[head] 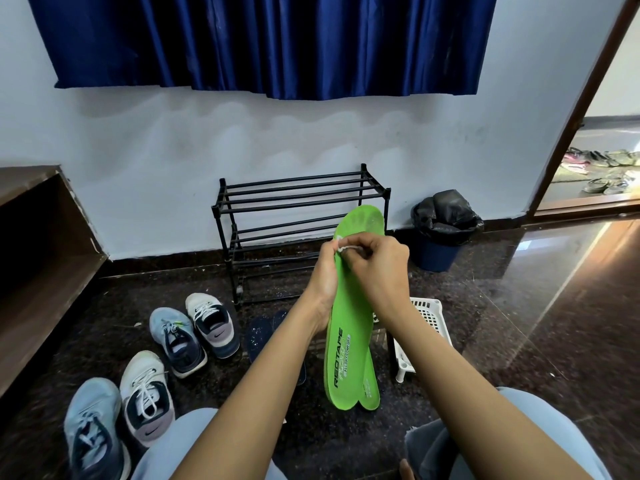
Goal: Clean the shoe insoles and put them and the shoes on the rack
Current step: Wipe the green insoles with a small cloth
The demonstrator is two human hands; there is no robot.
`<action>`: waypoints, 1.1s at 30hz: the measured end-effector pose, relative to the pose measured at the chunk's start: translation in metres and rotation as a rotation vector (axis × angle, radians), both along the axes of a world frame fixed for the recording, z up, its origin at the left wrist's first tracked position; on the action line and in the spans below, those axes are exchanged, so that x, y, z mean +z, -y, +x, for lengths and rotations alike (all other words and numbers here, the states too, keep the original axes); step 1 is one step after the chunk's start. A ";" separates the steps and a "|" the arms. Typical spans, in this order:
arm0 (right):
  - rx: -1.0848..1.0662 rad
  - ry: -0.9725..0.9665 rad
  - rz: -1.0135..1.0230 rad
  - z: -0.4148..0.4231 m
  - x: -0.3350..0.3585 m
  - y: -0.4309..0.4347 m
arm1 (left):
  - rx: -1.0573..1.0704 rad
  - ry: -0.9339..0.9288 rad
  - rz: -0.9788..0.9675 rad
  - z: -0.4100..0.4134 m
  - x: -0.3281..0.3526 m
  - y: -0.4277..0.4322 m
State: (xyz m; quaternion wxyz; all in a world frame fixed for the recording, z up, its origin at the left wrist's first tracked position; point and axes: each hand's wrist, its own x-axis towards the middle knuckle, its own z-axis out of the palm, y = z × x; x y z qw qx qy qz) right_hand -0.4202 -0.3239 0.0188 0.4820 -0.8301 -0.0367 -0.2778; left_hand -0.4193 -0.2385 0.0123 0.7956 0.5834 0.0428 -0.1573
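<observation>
Rack (pixel 294 188) bars stand well apart, so the insoles (pixel 346 358) might slip through. Shoes (pixel 211 323) sit front-left of it. Before the rack, the left hand (pixel 322 289) grips both stacked insoles; the rear one may slide out. Right hand (pixel 379 268) pinches a small wipe (pixel 343 247).

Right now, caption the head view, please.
Left hand holds green insoles; right hand pinches a white wipe near the toe, rack behind, shoes on floor.

A: The rack (pixel 294 188)?
B: Matt black tubes. The floor (pixel 502 306) beneath it is glossy, speckled dark stone.
A: Right of it?
B: A shiny black plastic bin liner (pixel 446 213); above, a sheeny blue cloth curtain (pixel 263 43).
</observation>
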 end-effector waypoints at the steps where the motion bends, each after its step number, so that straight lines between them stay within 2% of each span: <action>1: -0.018 0.010 0.018 0.002 0.001 0.002 | -0.006 0.000 -0.002 -0.001 -0.001 0.002; 5: -0.073 0.016 0.058 0.007 0.002 0.008 | -0.033 -0.019 -0.010 -0.003 -0.002 0.007; 13: 0.035 -0.015 0.029 -0.003 -0.005 -0.006 | -0.009 -0.047 -0.022 0.003 0.001 -0.010; 20: -0.041 0.028 0.002 0.004 -0.002 0.000 | -0.054 -0.052 -0.034 -0.002 -0.001 -0.005; 28: 0.059 0.042 -0.039 -0.005 -0.008 -0.011 | -0.035 -0.103 -0.043 0.005 0.001 -0.015; 33: -0.023 0.046 0.015 0.003 -0.002 -0.003 | -0.114 -0.112 -0.090 0.001 0.003 -0.009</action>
